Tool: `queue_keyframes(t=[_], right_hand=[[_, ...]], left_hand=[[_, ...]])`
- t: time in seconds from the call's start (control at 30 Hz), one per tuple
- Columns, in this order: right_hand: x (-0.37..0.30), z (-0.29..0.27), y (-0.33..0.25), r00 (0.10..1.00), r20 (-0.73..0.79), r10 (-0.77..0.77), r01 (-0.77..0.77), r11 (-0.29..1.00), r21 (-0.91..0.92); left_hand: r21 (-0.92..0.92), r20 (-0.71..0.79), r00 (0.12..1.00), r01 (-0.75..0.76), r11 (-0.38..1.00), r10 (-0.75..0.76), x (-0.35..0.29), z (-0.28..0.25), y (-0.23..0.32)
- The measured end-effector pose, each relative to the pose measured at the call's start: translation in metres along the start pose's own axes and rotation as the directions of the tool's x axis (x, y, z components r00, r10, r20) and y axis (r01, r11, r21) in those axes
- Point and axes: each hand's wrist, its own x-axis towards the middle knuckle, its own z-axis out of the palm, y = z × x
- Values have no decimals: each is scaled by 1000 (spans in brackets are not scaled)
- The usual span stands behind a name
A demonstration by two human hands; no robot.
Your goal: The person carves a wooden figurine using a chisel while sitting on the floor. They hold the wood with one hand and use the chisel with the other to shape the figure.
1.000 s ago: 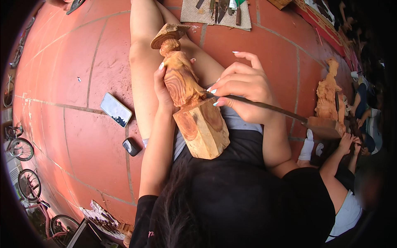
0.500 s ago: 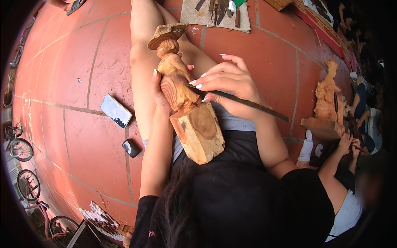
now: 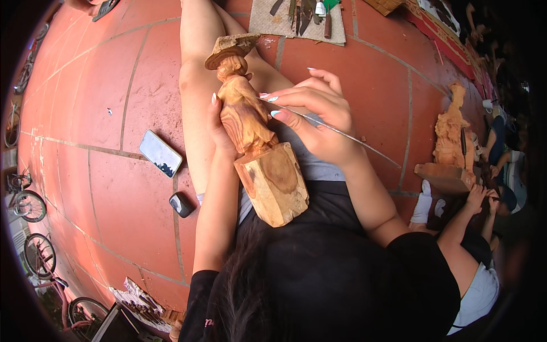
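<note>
A carved wooden figurine (image 3: pixel 245 108) in a wide-brimmed hat leans upright over my lap, its uncarved block base (image 3: pixel 273 183) resting against my body. My left hand (image 3: pixel 219 131) is closed round the figurine's robe from the left, with the thumb along its side. Between the thumb and fingers of my right hand (image 3: pixel 319 114) is a long slim file (image 3: pixel 362 142). Its narrow edge is seen, and its tip meets the figurine's side at about waist height. The other end sticks out past my right wrist. My left fingers behind the carving are hidden.
On the floor to the left lie a phone (image 3: pixel 160 153) and a small black case (image 3: pixel 182 204). Carving tools sit on a mat (image 3: pixel 268 23) ahead. At right, a co-worker's hands (image 3: pixel 478 196) are near another wood carving (image 3: pixel 450 134). Bicycles (image 3: pixel 31 205) stand far left.
The file has turned from showing its flat dark face to its thin edge, and its tip is slightly higher on the figurine. My right hand has shifted with it; the left hand stays put.
</note>
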Motion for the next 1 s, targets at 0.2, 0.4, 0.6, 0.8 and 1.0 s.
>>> queue_keyframes(t=[0.2,0.4,0.6,0.8,1.0], right_hand=[[-5,15,1,997,-10,73,-73,997,-25],[-5,21,0,998,-16,64,-64,997,-53],[-6,16,-2,999,23,37,-35,995,-95],[-5,18,-1,1000,5,21,-20,996,-91],[-4,4,-6,994,103,46,-35,994,-107]], left_hand=[[52,43,999,17,999,-19,-2,2,3],[79,-28,999,-13,997,15,-2,2,3],[34,12,998,63,997,-64,-4,-2,3],[87,-73,997,43,995,-37,-3,5,2],[5,119,988,102,995,-102,-1,-7,6]])
